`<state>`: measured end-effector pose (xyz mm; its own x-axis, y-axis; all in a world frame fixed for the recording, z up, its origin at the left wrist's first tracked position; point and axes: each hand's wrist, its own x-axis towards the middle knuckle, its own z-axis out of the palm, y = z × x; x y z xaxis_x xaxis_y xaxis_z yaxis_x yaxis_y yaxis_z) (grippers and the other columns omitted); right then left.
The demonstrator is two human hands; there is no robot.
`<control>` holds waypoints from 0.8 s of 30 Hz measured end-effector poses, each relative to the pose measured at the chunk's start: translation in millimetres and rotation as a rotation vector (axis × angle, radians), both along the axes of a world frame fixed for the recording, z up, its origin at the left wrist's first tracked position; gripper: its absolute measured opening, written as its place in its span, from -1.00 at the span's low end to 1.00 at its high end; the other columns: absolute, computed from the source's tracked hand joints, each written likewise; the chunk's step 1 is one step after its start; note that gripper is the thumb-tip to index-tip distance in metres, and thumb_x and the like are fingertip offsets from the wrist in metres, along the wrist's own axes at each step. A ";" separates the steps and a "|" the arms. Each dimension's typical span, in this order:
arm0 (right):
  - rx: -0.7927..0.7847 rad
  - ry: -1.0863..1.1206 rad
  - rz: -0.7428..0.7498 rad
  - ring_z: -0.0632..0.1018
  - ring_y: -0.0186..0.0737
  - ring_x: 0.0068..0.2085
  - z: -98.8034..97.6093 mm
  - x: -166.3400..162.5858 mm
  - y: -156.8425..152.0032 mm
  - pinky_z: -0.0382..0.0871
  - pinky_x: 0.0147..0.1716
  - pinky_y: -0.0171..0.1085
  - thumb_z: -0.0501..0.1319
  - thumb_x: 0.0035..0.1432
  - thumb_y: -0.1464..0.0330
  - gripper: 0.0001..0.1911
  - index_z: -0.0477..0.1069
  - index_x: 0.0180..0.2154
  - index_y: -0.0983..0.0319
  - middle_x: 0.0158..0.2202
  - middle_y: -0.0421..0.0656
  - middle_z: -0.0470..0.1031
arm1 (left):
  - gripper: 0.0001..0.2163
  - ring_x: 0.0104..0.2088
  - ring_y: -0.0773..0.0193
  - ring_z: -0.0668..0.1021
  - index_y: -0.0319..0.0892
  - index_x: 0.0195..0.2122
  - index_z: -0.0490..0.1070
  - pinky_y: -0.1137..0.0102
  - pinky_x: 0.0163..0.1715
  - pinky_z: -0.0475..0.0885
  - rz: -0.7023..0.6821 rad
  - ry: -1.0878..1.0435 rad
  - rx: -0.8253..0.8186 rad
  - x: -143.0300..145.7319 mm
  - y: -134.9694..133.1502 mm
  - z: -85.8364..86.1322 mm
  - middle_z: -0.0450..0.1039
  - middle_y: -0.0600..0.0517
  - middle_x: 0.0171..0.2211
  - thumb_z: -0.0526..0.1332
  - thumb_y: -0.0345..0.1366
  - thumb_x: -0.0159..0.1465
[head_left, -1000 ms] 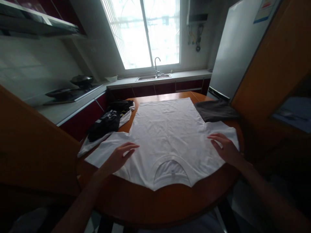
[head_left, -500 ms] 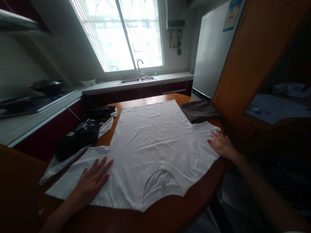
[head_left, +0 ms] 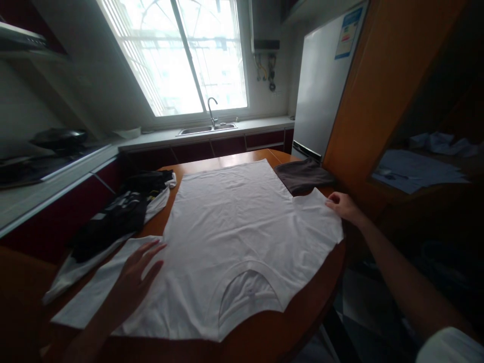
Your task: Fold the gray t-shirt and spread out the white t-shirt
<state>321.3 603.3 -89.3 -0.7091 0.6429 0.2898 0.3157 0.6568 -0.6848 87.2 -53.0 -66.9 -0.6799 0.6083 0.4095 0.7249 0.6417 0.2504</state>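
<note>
A white T-shirt [head_left: 234, 217] lies spread flat, its neckline toward me and its hem at the far side. Over the left sleeve is my left hand [head_left: 138, 269], fingers apart and holding nothing; whether it touches the cloth I cannot tell. My right hand [head_left: 342, 205] pinches the edge of the right sleeve between thumb and fingers, and the cloth lifts slightly there. Some wrinkles run across the shirt's middle.
The shirt rests on a round wooden table [head_left: 223, 160]. Dark and white clothes [head_left: 121, 217] are heaped at its left edge, and a dark grey folded cloth [head_left: 304, 175] lies at the far right. Beyond stand a sink [head_left: 206, 129], a stove [head_left: 56, 156] and a fridge [head_left: 321, 85].
My right hand has gone from lying flat on the right sleeve to pinching its edge. The left hand has risen a little, its thumb farther from the fingers. The view has shifted slightly.
</note>
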 end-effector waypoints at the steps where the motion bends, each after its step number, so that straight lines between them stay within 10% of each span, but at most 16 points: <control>1: -0.011 0.029 0.028 0.46 -0.24 -0.44 3.1 0.0 -0.7 0.37 -0.43 -0.30 0.28 -0.01 0.17 -0.76 0.39 -0.44 0.21 -0.47 -0.16 0.50 | -0.57 0.29 -0.02 0.35 -0.11 0.14 0.39 0.01 0.33 0.19 -0.012 -0.003 0.008 1.9 4.5 -0.5 0.29 -0.12 0.28 0.00 0.02 0.43; 10: -0.109 -0.078 0.250 0.55 -0.17 -0.29 37.9 14.7 0.6 0.45 -0.29 -0.26 0.20 -0.03 0.34 -0.72 0.48 -0.21 0.23 -0.25 -0.07 0.58 | -0.53 0.27 0.01 0.39 -0.06 0.14 0.41 0.08 0.30 0.25 -0.026 -0.057 -0.020 8.4 8.9 -0.7 0.37 -0.06 0.24 -0.01 0.11 0.41; 24: 0.248 -0.164 0.133 0.55 -0.15 -0.33 66.1 7.5 6.6 0.38 -0.30 -0.26 0.22 0.15 0.29 -0.46 0.45 0.17 0.23 -0.28 -0.10 0.59 | -0.46 0.23 0.03 0.42 -0.06 0.04 0.50 0.09 0.30 0.25 -0.032 -0.131 -0.036 4.8 5.4 -11.1 0.41 -0.07 0.20 -0.03 0.21 0.39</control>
